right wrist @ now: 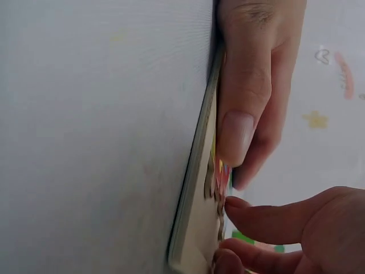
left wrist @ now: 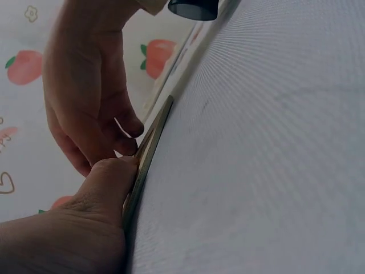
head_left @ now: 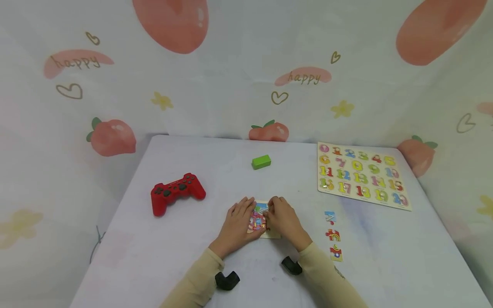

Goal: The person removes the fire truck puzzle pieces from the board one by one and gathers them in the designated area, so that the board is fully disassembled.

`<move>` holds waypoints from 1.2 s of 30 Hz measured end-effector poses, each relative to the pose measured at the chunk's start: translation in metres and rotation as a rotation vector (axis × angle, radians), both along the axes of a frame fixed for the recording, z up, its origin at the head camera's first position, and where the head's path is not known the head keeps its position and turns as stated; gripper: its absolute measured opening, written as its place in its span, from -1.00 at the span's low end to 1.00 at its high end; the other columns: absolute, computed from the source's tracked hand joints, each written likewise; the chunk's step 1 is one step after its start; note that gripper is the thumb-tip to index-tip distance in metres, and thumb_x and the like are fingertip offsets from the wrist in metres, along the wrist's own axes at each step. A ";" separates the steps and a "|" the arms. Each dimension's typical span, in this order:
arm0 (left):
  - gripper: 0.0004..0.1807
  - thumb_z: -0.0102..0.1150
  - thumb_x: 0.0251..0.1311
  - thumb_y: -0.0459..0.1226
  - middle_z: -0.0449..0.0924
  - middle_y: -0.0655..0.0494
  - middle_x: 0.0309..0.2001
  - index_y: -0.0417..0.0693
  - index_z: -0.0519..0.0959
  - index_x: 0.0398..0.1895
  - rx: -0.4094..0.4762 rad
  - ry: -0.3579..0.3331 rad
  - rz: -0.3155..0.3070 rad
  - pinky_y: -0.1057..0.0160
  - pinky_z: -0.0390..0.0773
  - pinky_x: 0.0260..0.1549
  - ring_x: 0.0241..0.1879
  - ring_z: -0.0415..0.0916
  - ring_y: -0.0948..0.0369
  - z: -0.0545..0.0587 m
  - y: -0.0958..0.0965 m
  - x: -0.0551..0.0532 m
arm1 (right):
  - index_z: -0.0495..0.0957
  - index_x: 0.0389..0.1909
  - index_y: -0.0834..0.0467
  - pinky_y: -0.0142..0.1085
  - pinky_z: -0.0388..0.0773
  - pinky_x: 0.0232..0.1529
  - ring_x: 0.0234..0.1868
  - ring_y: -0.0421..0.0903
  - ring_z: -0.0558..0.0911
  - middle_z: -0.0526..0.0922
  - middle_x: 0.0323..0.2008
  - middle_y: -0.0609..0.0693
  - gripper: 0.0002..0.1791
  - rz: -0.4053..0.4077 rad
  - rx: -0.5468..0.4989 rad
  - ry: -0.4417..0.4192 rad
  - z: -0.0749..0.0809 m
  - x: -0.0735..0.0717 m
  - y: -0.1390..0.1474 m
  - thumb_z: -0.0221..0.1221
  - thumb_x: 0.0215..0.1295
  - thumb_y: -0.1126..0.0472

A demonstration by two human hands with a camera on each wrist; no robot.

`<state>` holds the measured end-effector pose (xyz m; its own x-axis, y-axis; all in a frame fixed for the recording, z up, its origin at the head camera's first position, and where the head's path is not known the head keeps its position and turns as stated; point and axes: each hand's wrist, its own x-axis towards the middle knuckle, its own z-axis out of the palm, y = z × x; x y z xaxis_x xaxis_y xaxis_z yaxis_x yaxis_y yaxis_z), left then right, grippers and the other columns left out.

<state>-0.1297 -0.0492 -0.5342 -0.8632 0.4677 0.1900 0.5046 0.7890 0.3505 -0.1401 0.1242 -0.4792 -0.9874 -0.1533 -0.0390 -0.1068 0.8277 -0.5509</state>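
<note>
A small jigsaw puzzle board [head_left: 274, 234] lies on the white table, its left part filled with colourful pieces and a bare strip at its lower right. My left hand [head_left: 239, 222] rests along the board's left side, fingers fairly straight, its thumb [right wrist: 236, 131] pressing on the board near the lower edge. At the upper right of the board, my right hand [head_left: 285, 220] has bent fingers and pinches a puzzle piece [right wrist: 221, 225], mostly hidden by the fingertips. Three loose puzzle pieces, a blue one [head_left: 330, 217], a red one [head_left: 333, 235] and a mixed-colour one [head_left: 336, 252], lie in a column to the right.
A red game controller [head_left: 177, 192] lies at the left and a green block [head_left: 261, 162] towards the back. A number puzzle board [head_left: 362, 175] sits at the back right. Black wrist-worn pieces show under both forearms. A patterned cloth [head_left: 231, 64] hangs behind the table.
</note>
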 end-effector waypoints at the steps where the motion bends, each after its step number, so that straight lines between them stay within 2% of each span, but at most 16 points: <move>1: -0.09 0.11 0.13 0.24 0.18 0.04 0.42 -0.17 0.25 0.39 0.002 0.001 -0.001 -0.03 0.11 0.34 0.46 0.00 0.09 0.000 0.000 0.000 | 0.50 -0.25 0.28 -0.24 0.45 -0.40 -0.43 -0.12 0.45 0.47 -0.40 0.06 -0.76 -0.005 0.000 0.002 0.001 0.000 -0.001 0.30 0.17 0.23; 9: -0.15 0.12 0.15 0.20 0.18 0.03 0.42 -0.19 0.29 0.34 0.019 0.025 0.006 -0.03 0.11 0.33 0.45 0.00 0.07 0.001 0.002 0.002 | 0.51 -0.31 0.29 -0.20 0.49 -0.34 -0.40 -0.08 0.48 0.48 -0.39 0.08 -0.77 -0.034 -0.014 -0.012 0.003 -0.004 -0.006 0.33 0.14 0.25; 17: -0.36 -0.03 0.34 0.07 0.23 0.02 0.39 -0.17 0.34 0.31 0.074 -0.028 0.047 -0.06 0.11 0.33 0.43 0.06 0.07 0.004 0.004 0.002 | 0.50 -0.35 0.27 -0.20 0.45 -0.36 -0.39 -0.08 0.45 0.48 -0.43 0.07 -0.76 -0.051 -0.035 -0.020 0.002 -0.006 -0.005 0.35 0.11 0.25; 24: -0.40 0.10 0.27 0.05 0.31 0.03 0.34 -0.15 0.41 0.24 0.138 -0.008 0.089 -0.05 0.22 0.26 0.38 0.16 0.08 0.006 0.004 0.002 | 0.48 -0.37 0.28 -0.24 0.42 -0.40 -0.42 -0.09 0.45 0.49 -0.47 0.06 -0.75 -0.046 -0.051 -0.020 0.004 -0.007 -0.006 0.37 0.07 0.28; 31: -0.38 0.13 0.25 0.05 0.29 0.04 0.34 -0.17 0.40 0.23 0.174 -0.053 0.103 -0.06 0.23 0.25 0.39 0.15 0.09 0.006 0.004 0.001 | 0.48 -0.38 0.29 -0.28 0.39 -0.43 -0.45 -0.10 0.45 0.50 -0.48 0.05 -0.75 -0.059 -0.085 -0.053 0.004 -0.010 -0.006 0.38 0.05 0.31; 36: -0.40 0.14 0.25 0.05 0.30 0.03 0.33 -0.18 0.42 0.18 0.178 -0.056 0.108 -0.07 0.24 0.24 0.38 0.16 0.09 0.005 0.004 0.000 | 0.47 -0.33 0.26 -0.28 0.43 -0.42 -0.45 -0.11 0.47 0.54 -0.46 0.04 -0.74 -0.065 -0.124 -0.080 0.004 -0.012 -0.005 0.37 0.06 0.30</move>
<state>-0.1293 -0.0448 -0.5291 -0.9179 0.3357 0.2116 0.3966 0.7605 0.5141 -0.1517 0.1196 -0.4752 -0.9899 -0.0978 -0.1031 -0.0067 0.7568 -0.6537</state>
